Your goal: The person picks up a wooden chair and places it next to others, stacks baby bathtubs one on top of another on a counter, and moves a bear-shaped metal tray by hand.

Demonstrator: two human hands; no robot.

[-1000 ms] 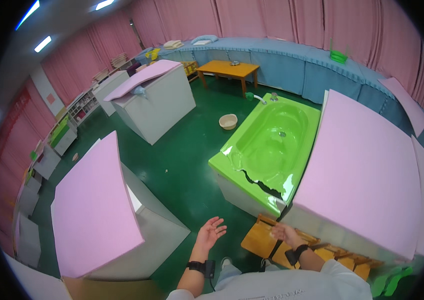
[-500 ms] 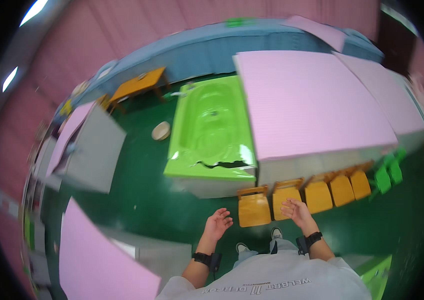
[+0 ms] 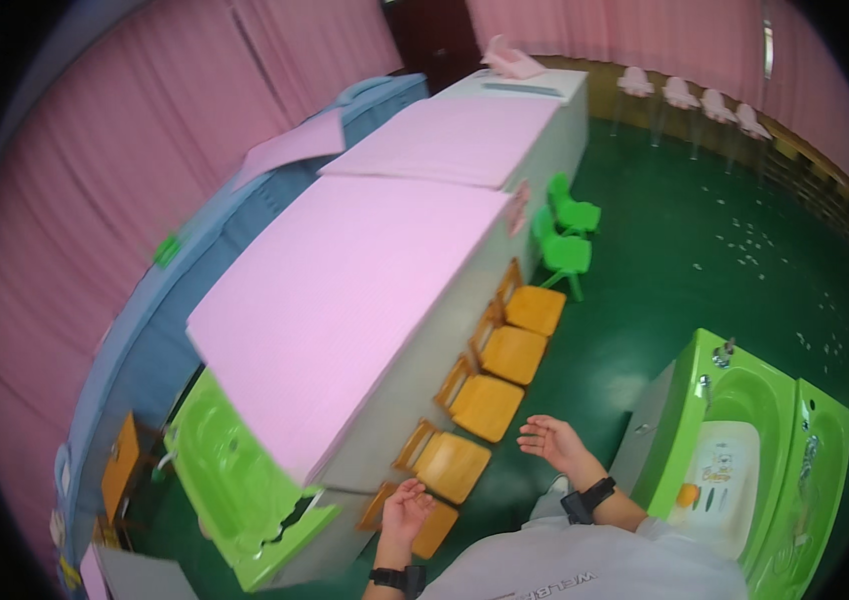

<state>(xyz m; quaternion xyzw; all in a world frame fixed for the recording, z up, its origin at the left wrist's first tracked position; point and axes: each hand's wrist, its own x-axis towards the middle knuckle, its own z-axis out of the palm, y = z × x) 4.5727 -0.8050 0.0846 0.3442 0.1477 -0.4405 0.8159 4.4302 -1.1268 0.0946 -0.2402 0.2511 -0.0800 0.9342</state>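
Note:
My left hand [image 3: 407,510] hangs in the air over the row of small wooden chairs [image 3: 455,462], nearest to the closest seats. Its fingers are loosely bent and slightly apart, with nothing in them. Farther right, my right hand [image 3: 553,442] is raised over the green floor [image 3: 605,395], just right of the chairs. It too is empty, its fingers spread a little. A dark band with a small box [image 3: 590,498] sits on my right wrist, and a similar band [image 3: 397,578] is on the left. Neither hand touches anything.
Pink sheets [image 3: 365,290] cover a long counter behind the chairs. At lower left is a green tub [image 3: 230,480] with a jagged dark gap. Green basins [image 3: 680,440] stand at right, one holding a white tray [image 3: 740,455]. Green chairs [image 3: 567,250] and pale high chairs [image 3: 680,92] stand beyond.
The view has turned to the right. The green tub and pink-covered counter have shifted left, and the green basins at right have come into view. Both hands stay raised and empty.

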